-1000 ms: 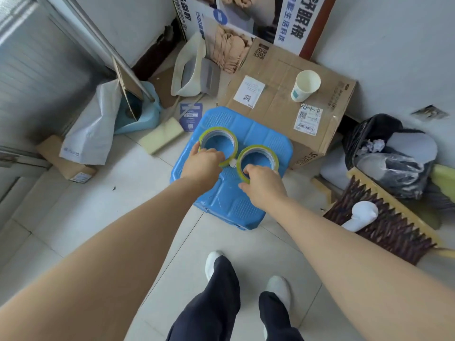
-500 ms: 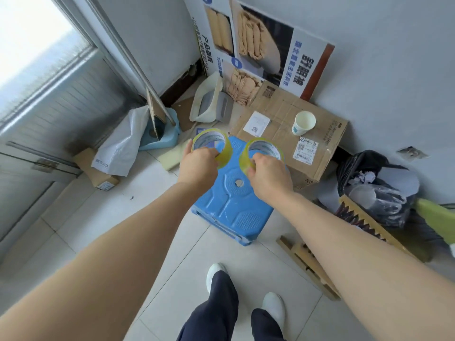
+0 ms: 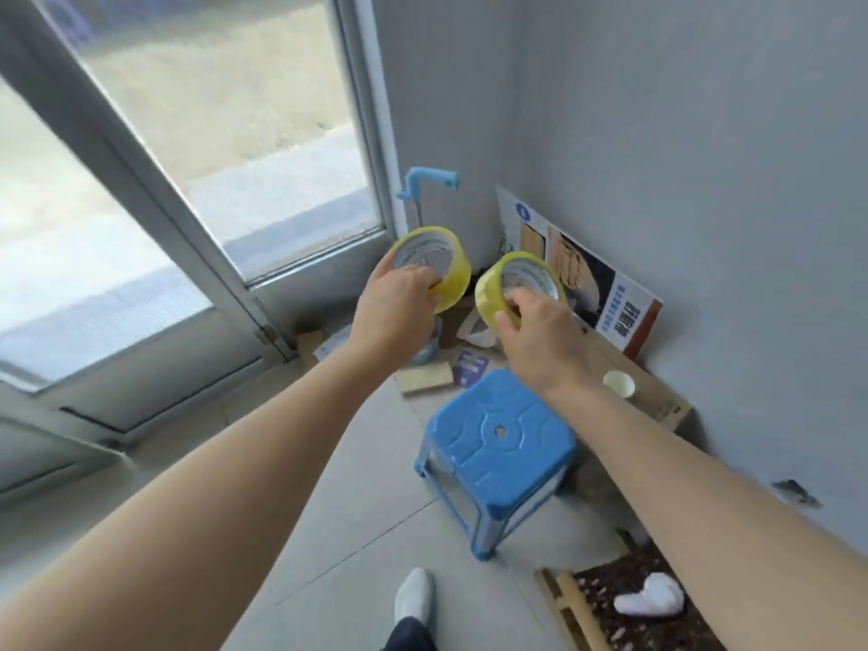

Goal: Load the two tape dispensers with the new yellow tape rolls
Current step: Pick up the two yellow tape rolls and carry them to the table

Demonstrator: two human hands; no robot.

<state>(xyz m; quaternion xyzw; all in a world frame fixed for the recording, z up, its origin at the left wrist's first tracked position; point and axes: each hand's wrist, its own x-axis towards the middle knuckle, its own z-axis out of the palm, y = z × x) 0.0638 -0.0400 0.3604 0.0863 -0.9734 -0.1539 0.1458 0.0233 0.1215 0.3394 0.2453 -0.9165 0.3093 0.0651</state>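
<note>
Early stage: left hand (image 3: pixel 392 306) grips one yellow tape roll (image 3: pixel 430 264), right hand (image 3: pixel 545 345) another (image 3: pixel 519 289), raised above blue stool (image 3: pixel 498 439); no dispensers visible, loading not begun.

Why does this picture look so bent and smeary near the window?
Head view: the wide-angle lens bows the window frame and stretches the forearms; motion blur smears the glass and wall, while both hands, left and right, and their tape rolls stay fairly sharp. Daylight is soft, without glare.
</note>
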